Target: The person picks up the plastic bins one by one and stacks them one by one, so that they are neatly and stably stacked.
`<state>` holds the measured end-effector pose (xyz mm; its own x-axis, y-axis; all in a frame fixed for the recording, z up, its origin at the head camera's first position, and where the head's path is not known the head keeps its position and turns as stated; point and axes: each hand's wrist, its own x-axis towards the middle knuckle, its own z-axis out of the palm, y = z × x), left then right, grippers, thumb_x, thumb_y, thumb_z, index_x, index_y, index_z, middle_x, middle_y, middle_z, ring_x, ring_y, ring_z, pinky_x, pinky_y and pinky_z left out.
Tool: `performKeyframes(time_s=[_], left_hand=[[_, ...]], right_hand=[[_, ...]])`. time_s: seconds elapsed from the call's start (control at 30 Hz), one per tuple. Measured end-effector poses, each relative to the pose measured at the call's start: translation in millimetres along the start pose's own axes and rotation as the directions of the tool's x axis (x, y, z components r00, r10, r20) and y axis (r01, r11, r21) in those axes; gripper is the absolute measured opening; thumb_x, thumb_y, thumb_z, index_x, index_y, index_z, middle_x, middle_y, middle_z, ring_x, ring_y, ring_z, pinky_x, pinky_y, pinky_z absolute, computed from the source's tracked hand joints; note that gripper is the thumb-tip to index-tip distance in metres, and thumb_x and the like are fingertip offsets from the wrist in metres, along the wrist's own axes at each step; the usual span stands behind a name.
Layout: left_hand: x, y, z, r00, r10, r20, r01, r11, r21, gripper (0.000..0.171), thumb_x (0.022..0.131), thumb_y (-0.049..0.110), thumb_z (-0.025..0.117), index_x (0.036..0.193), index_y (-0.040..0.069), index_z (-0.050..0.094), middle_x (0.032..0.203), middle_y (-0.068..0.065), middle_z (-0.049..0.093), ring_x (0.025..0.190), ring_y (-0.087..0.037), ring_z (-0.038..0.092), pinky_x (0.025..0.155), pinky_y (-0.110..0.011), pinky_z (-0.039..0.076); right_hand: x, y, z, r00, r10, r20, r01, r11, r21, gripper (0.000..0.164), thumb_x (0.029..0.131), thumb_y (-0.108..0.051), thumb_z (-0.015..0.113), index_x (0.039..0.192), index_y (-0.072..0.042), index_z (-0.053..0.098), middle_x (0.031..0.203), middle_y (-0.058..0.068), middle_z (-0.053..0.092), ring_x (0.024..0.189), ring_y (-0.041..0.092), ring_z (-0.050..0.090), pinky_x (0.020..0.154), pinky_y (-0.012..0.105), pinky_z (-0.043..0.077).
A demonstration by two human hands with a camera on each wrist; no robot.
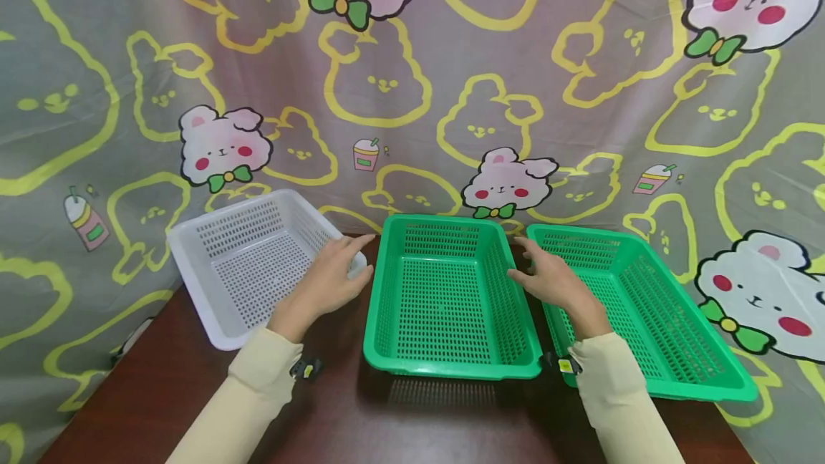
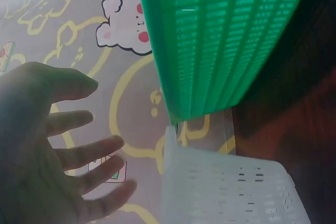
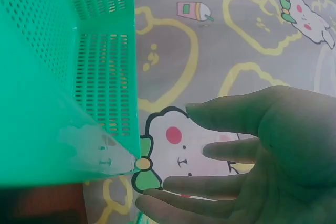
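Note:
Both hands are held out on either side of a green plastic basket in the middle of the table. My left hand, fingers spread and holding nothing, is between that basket and a white basket at the left. In the left wrist view the left hand shows apart from the green basket's side. My right hand overlaps the near side of a second green basket in the head view. Its thumb and fingers are spread with nothing between them, and the right wrist view shows the right hand beside a green basket.
The baskets stand in a row on a dark reddish-brown table. Right behind them hangs a grey curtain printed with rabbits and drinks. Each wrist wears a black strap over a cream sleeve.

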<state>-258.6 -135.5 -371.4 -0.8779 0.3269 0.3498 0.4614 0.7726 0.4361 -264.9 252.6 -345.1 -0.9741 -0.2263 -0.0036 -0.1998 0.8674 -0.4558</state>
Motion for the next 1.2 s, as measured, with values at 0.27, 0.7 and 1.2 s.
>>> performKeyframes(time_s=[0.27, 0.7, 1.2], left_hand=[[-2.2, 7.9, 6.1, 0.994, 0.017, 0.110, -0.005, 0.994, -0.107, 0.050, 0.102, 0.018, 0.062, 0.149, 0.005, 0.052, 0.126, -0.018, 0.067, 0.111, -0.033, 0.067, 0.090, -0.048, 0.058], [-6.0, 6.4, 15.4, 0.980, -0.010, 0.201, 0.043, 0.986, -0.160, 0.051, 0.102, 0.019, 0.063, 0.149, 0.004, 0.051, 0.132, -0.016, 0.069, 0.109, -0.028, 0.071, 0.091, -0.045, 0.060], [-11.9, -0.8, 22.0, 0.978, -0.015, 0.210, 0.047, 0.988, -0.148, 0.050, 0.102, 0.023, 0.064, 0.146, 0.001, 0.055, 0.140, -0.018, 0.065, 0.113, -0.032, 0.070, 0.098, -0.051, 0.056]], right_hand=[[-3.2, -3.8, 0.6, 0.998, 0.024, 0.055, -0.025, 1.000, 0.015, 0.072, 0.105, -0.029, 0.060, 0.162, -0.003, 0.025, 0.152, 0.034, 0.045, 0.133, 0.054, 0.051, 0.100, 0.065, 0.050], [-7.4, 1.9, 2.3, 0.982, 0.052, 0.183, -0.070, 0.993, 0.091, 0.071, 0.104, -0.022, 0.062, 0.162, -0.003, 0.025, 0.152, 0.038, 0.042, 0.071, 0.021, 0.073, 0.080, 0.046, 0.062], [-13.1, 12.2, 11.2, 0.980, 0.035, 0.196, -0.066, 0.986, 0.156, 0.052, 0.102, -0.009, 0.062, 0.151, 0.002, 0.046, 0.143, 0.040, 0.048, 0.072, 0.019, 0.073, 0.068, 0.037, 0.063]])
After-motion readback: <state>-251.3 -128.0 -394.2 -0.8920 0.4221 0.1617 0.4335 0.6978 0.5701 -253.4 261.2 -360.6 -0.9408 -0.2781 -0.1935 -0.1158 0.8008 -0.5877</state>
